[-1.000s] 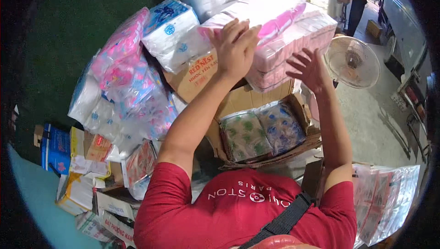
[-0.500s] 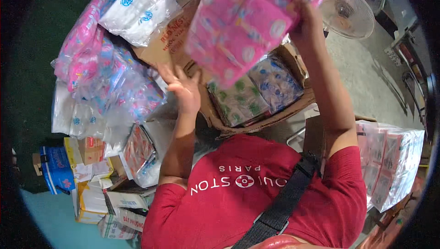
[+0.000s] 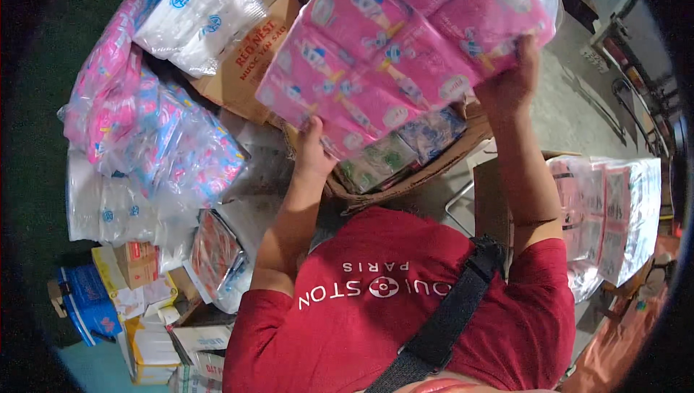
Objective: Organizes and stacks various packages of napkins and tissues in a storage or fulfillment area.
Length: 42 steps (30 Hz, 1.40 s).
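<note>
A large pink plastic-wrapped multipack [image 3: 390, 60], printed with small figures and pale ovals, is held up and tilted between both hands. It looks like tissue or toilet rolls. My left hand [image 3: 315, 153] grips its lower left corner, thumb on the front face. On the right edge, my right hand [image 3: 510, 82] is closed, with its thumb over the front. Below the multipack stands an open cardboard box [image 3: 405, 194]. Inside it lie a green-patterned pack [image 3: 376, 164] and a blue-patterned pack [image 3: 434, 135], both partly covered by the pink multipack.
White plastic-wrapped packs [image 3: 199, 17] and a brown carton [image 3: 253, 60] lie at the far left. Pink and blue bagged packs [image 3: 159, 125] pile up nearer. Small boxes [image 3: 144, 284] sit at lower left. Wrapped packs [image 3: 607, 212] stand at right.
My left hand, open and apart before, has taken hold of the multipack's lower left corner. The multipack has moved slightly right and now faces me more flatly. It hides the fan.
</note>
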Tool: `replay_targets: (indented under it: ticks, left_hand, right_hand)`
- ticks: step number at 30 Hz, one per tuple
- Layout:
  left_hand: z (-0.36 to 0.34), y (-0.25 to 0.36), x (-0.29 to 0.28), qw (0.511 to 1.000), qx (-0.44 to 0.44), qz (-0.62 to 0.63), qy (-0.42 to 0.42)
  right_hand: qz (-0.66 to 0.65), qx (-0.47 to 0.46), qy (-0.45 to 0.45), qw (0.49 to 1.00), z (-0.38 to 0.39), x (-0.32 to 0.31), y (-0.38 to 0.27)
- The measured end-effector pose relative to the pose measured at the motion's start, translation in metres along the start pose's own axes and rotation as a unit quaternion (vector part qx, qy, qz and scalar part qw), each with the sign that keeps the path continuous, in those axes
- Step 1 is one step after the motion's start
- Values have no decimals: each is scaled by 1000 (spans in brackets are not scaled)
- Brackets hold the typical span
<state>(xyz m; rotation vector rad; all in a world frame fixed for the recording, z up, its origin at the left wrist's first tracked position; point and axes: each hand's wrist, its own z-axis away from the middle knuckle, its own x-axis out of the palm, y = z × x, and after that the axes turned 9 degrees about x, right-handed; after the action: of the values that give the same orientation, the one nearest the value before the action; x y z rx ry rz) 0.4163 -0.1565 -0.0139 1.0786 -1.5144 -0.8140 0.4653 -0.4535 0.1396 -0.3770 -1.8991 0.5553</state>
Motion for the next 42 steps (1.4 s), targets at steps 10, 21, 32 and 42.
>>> replay_targets:
  ticks: [10,21,32,42]
  left_hand:
    - [13,24,-13,993,-63,64,70]
    - [26,-21,-29,901,-29,-432,32]
    - [-35,44,25,838,167,-509,-105]
    - [-240,154,79,822,285,-476,130]
  right_hand:
    - [373,194,54,906,37,-107,-28]
    - [737,196,117,636,13,-218,21]
    - [802,219,-116,544,12,-133,45]
    - [694,-132,77,704,-123,-19,24]
